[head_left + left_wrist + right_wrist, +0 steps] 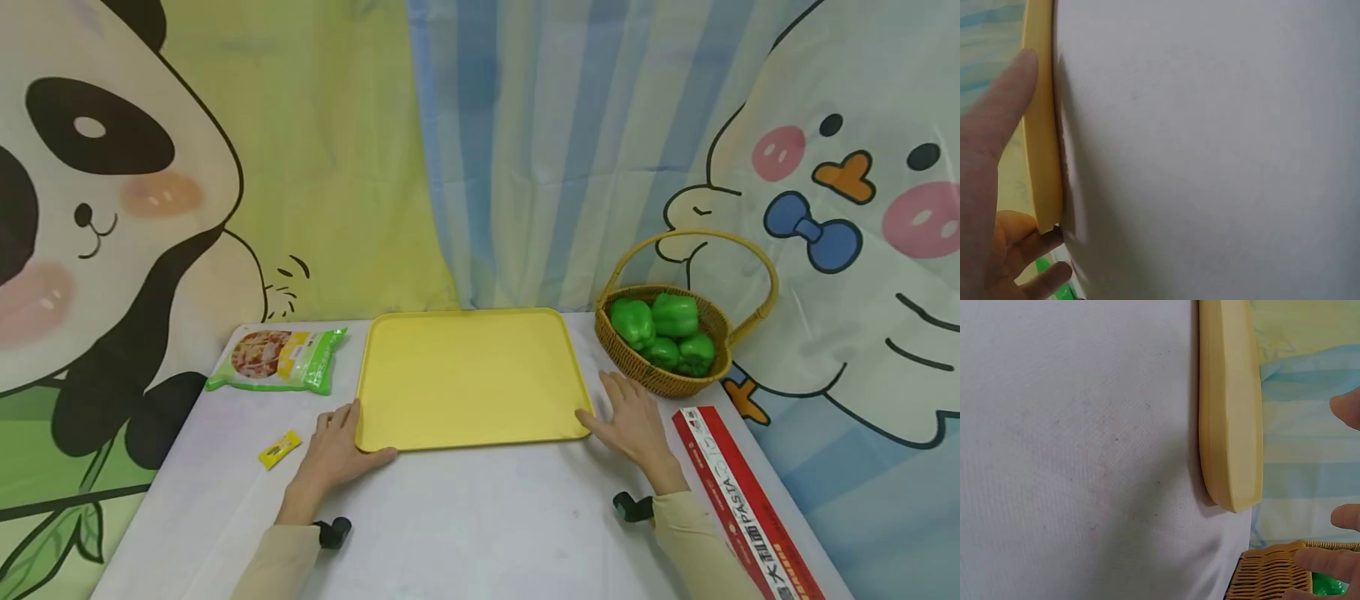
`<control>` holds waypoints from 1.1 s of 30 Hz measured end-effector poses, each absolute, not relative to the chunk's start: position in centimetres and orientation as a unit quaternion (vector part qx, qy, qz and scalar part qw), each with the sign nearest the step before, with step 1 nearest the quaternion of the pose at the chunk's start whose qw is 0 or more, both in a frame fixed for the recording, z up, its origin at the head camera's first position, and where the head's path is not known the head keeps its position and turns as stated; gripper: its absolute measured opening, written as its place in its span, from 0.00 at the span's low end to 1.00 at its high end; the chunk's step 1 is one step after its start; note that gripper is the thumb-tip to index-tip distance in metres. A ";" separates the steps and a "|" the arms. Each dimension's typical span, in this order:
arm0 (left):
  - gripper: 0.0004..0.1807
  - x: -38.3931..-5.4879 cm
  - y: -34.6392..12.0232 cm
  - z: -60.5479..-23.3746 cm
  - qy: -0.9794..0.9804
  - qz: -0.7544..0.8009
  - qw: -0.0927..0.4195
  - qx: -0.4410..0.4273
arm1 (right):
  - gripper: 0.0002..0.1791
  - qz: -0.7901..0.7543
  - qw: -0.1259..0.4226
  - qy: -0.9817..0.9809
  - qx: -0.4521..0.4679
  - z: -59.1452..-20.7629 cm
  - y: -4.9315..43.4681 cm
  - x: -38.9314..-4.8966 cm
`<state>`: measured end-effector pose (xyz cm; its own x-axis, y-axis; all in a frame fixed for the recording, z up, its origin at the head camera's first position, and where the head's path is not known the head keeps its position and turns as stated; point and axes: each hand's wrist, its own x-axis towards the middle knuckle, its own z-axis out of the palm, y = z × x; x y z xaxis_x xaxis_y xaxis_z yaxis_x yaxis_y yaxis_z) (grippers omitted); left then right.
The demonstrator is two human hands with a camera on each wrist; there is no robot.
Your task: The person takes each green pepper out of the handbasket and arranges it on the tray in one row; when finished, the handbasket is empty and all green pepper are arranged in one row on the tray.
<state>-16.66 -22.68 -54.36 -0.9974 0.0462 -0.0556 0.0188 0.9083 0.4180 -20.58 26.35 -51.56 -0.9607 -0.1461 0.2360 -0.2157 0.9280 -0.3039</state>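
Note:
A rectangular yellow tray [472,379] lies flat on the white-covered table. At its near left corner my left hand [339,447] holds the rim, with the thumb along the front edge and fingers bent round the left side. In the left wrist view the thumb [1017,87] lies against the tray's outer wall [1044,150]. My right hand [630,421] is spread beside the near right corner. The right wrist view has its fingers [1329,562] apart from the tray's edge [1229,425], with nothing held.
A wicker basket [660,385] of green bell peppers [675,317] stands at the back right. In front of it lies a long red PASTA box [750,508]. On the left are a green-and-white food bag [277,360] and a small yellow packet [280,450]. Printed curtains hang behind.

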 end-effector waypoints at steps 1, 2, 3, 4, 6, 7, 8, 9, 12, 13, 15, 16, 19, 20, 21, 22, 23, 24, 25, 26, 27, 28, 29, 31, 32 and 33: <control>0.68 -16.7 -22.7 -54.3 0.975 0.219 0.033 0.014 | 0.49 0.164 0.103 -0.977 0.092 -51.5 26.4 -20.6; 0.68 -16.7 -22.7 -54.3 0.974 0.224 0.036 0.011 | 0.49 0.164 0.102 -0.977 0.090 -51.4 26.5 -20.6; 0.69 -16.7 -22.7 -54.3 0.972 0.230 0.039 0.007 | 0.49 0.164 0.100 -0.977 0.089 -51.3 26.6 -20.6; 0.69 -16.7 -22.7 -54.3 0.971 0.235 0.043 0.003 | 0.49 0.163 0.100 -0.978 0.088 -51.1 26.6 -20.7; 0.70 -16.7 -22.6 -54.3 0.968 0.245 0.057 -0.009 | 0.48 0.161 0.101 -0.978 0.087 -50.6 26.8 -20.8; 0.70 -16.7 -22.5 -54.3 0.966 0.249 0.063 -0.014 | 0.48 0.161 0.102 -0.978 0.088 -50.3 26.9 -20.9; 0.70 -16.7 -22.5 -54.3 0.966 0.248 0.067 -0.016 | 0.48 0.162 0.102 -0.978 0.089 -50.0 26.9 -21.0; 0.71 -16.7 -22.5 -54.4 0.966 0.248 0.069 -0.018 | 0.48 0.160 0.103 -0.977 0.092 -49.7 26.9 -21.1; 0.70 -16.7 -22.6 -54.4 0.966 0.248 0.065 -0.018 | 0.47 0.155 0.107 -0.977 0.096 -48.6 27.0 -21.6; 0.70 -16.7 -22.7 -54.4 0.966 0.249 0.063 -0.017 | 0.47 0.151 0.108 -0.978 0.096 -48.3 27.1 -21.8; 0.70 -16.6 -22.7 -54.4 0.966 0.250 0.060 -0.015 | 0.47 0.145 0.109 -0.979 0.092 -47.6 27.3 -22.2; 0.70 -16.6 -22.7 -54.3 0.966 0.250 0.060 -0.014 | 0.47 0.143 0.109 -0.980 0.088 -47.3 27.5 -22.4; 0.70 -16.5 -22.7 -54.3 0.967 0.248 0.058 -0.013 | 0.47 0.143 0.108 -0.981 0.077 -46.3 28.0 -23.2; 0.70 -16.6 -22.8 -54.3 0.967 0.249 0.058 -0.013 | 0.47 0.143 0.110 -0.981 0.072 -46.0 28.3 -23.5; 0.70 -16.6 -22.8 -54.2 0.967 0.250 0.057 -0.013 | 0.48 0.142 0.112 -0.981 0.067 -45.6 28.6 -23.9; 0.70 -16.7 -22.8 -54.2 0.966 0.250 0.058 -0.013 | 0.48 0.141 0.115 -0.981 0.062 -45.3 28.9 -24.3; 0.70 -16.8 -22.8 -54.1 0.966 0.251 0.058 -0.013 | 0.48 0.141 0.118 -0.981 0.059 -45.0 29.2 -24.6; 0.70 -16.8 -22.7 -54.1 0.966 0.252 0.057 -0.013 | 0.48 0.138 0.121 -0.981 0.055 -44.8 29.4 -25.0; 0.70 -16.9 -22.7 -54.0 0.965 0.254 0.057 -0.014 | 0.48 0.137 0.124 -0.981 0.052 -44.5 29.7 -25.4; 0.70 -16.9 -22.7 -54.0 0.965 0.255 0.055 -0.014 | 0.48 0.138 0.127 -0.981 0.050 -44.3 30.0 -25.8; 0.70 -16.9 -22.6 -54.0 0.966 0.254 0.056 -0.013 | 0.48 0.139 0.129 -0.981 0.048 -44.2 30.2 -26.2; 0.70 -16.9 -22.6 -54.0 0.966 0.253 0.057 -0.014 | 0.48 0.139 0.130 -0.981 0.046 -44.1 30.4 -26.5; 0.70 -16.9 -22.6 -54.0 0.966 0.253 0.058 -0.015 | 0.48 0.138 0.130 -0.981 0.045 -44.1 30.6 -26.8; 0.70 -16.8 -22.6 -54.0 0.966 0.252 0.062 -0.018 | 0.47 0.135 0.130 -0.981 0.040 -44.2 31.0 -27.4; 0.70 -16.7 -22.5 -54.0 0.965 0.252 0.065 -0.020 | 0.47 0.135 0.131 -0.982 0.036 -44.3 31.2 -27.6; 0.70 -16.6 -22.5 -54.0 0.965 0.253 0.067 -0.022 | 0.47 0.133 0.132 -0.982 0.033 -44.4 31.3 -27.8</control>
